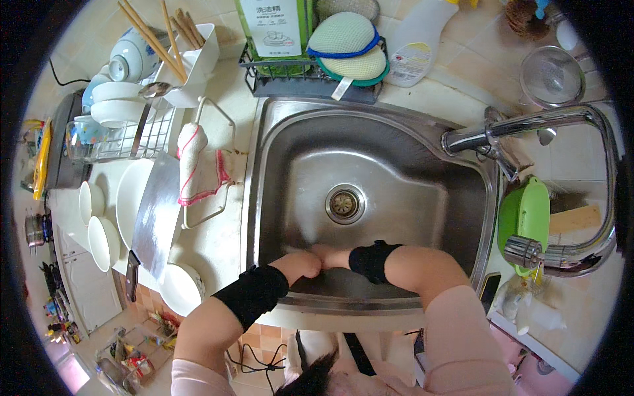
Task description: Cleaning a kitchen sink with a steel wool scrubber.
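Observation:
Both hands are low in the stainless steel sink (307, 183), near its front wall, touching each other. My left hand (304, 262) has its fingers bent or hidden, and it overlaps my right hand (329, 256). The fingertips are blurred, and I cannot tell whether anything lies between the hands. A black band wraps each wrist. Beyond the hands is the metal drain strainer (344, 203). The chrome faucet (545, 123) stands at the right, its spout swung over the counter outside the basin.
At left stand a cleaver (158, 218), white bowls (181, 289), a cloth on a rack (192, 168) and a dish rack (158, 128). Behind the sink, a caddy (312, 89) holds green detergent (277, 34) and scrub sponges (344, 37). A green basin (535, 213) is at right.

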Demonstrator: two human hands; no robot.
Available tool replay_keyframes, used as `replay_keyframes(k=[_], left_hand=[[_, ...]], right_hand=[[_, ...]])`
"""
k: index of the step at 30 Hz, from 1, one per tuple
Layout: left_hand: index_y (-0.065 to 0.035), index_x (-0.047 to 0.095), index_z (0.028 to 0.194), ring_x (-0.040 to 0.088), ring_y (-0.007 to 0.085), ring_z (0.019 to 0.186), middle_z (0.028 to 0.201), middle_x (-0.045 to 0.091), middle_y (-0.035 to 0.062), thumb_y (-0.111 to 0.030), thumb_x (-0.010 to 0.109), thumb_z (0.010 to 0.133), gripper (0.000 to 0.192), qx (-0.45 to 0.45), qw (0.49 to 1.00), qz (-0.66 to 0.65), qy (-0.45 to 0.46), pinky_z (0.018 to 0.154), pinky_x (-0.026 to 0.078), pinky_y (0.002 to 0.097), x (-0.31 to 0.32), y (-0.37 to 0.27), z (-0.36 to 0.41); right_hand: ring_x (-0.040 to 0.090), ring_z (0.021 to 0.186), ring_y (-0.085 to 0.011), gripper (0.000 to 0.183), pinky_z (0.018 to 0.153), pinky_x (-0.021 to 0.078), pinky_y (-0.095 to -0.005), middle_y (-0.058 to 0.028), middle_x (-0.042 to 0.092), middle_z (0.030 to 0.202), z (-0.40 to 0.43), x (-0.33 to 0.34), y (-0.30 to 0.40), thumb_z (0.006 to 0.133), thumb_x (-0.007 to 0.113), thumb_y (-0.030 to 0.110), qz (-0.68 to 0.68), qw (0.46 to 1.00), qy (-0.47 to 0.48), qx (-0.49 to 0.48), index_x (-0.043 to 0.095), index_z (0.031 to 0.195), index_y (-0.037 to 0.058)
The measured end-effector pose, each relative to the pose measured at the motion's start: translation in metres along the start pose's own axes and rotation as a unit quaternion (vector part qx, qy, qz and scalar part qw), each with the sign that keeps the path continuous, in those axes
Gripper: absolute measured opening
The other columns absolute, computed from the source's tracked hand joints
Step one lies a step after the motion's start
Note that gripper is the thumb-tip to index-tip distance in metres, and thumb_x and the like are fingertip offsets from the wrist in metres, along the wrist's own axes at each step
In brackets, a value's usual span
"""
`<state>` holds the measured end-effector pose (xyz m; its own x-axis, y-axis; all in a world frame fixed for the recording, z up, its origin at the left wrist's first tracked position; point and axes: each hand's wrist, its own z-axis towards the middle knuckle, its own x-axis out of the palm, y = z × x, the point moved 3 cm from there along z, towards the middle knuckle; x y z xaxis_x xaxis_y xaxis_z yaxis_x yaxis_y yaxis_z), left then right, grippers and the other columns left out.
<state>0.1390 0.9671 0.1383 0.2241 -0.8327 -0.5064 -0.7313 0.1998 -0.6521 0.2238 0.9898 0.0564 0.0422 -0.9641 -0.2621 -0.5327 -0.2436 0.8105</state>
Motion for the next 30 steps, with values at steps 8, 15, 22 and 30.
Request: replay_keyframes(k=[8, 15, 22, 30], left_hand=[[-0.0022, 0.06, 0.097, 0.053, 0.0293, 0.096, 0.103, 0.056, 0.0159, -0.015, 0.042, 0.078, 0.029, -0.187, 0.95, -0.022, 0.249, 0.077, 0.042, 0.0367, -0.05, -0.027, -0.03], [-0.0006, 0.056, 0.098, 0.051, 0.0254, 0.083, 0.094, 0.058, 0.015, -0.025, 0.043, 0.08, 0.033, 0.131, 0.924, -0.268, 0.241, 0.074, 0.037, 0.0372, -0.015, -0.04, 0.019], [-0.0087, 0.055, 0.106, 0.052, 0.0265, 0.095, 0.105, 0.055, 0.015, -0.038, 0.049, 0.076, 0.042, 0.017, 0.975, -0.148, 0.163, 0.079, 0.039, 0.0372, 0.012, -0.072, 0.113], [-0.0027, 0.06, 0.076, 0.054, 0.0233, 0.061, 0.067, 0.059, 0.0102, -0.032, 0.052, 0.073, 0.03, -0.092, 0.964, -0.148, 0.203, 0.057, 0.041, 0.0328, 0.016, 0.03, 0.049]], right_hand=[[0.056, 0.072, -0.0255, 0.025, 0.065, 0.0421, -0.0364, -0.0168, 0.061, 0.084, -0.016, -0.029, 0.057, 0.074, 0.058, 0.022, 0.04, 0.996, 0.083, -0.013, 0.059, 0.088, 0.0008], [0.057, 0.074, -0.0268, 0.028, 0.066, 0.0425, -0.0359, -0.0166, 0.06, 0.086, -0.132, -0.045, 0.031, 0.075, 0.057, 0.019, 0.045, 0.994, 0.095, 0.014, 0.057, 0.098, 0.002], [0.056, 0.075, -0.0303, 0.027, 0.067, 0.0419, -0.0372, -0.0184, 0.059, 0.089, -0.169, -0.029, -0.057, 0.075, 0.057, 0.019, 0.013, 0.977, 0.088, 0.193, 0.058, 0.095, 0.001], [0.054, 0.064, -0.0338, 0.028, 0.059, 0.0409, -0.0409, -0.0214, 0.058, 0.076, -0.035, -0.006, -0.018, 0.071, 0.057, 0.024, -0.023, 0.999, 0.009, 0.036, 0.058, 0.079, -0.0028]])
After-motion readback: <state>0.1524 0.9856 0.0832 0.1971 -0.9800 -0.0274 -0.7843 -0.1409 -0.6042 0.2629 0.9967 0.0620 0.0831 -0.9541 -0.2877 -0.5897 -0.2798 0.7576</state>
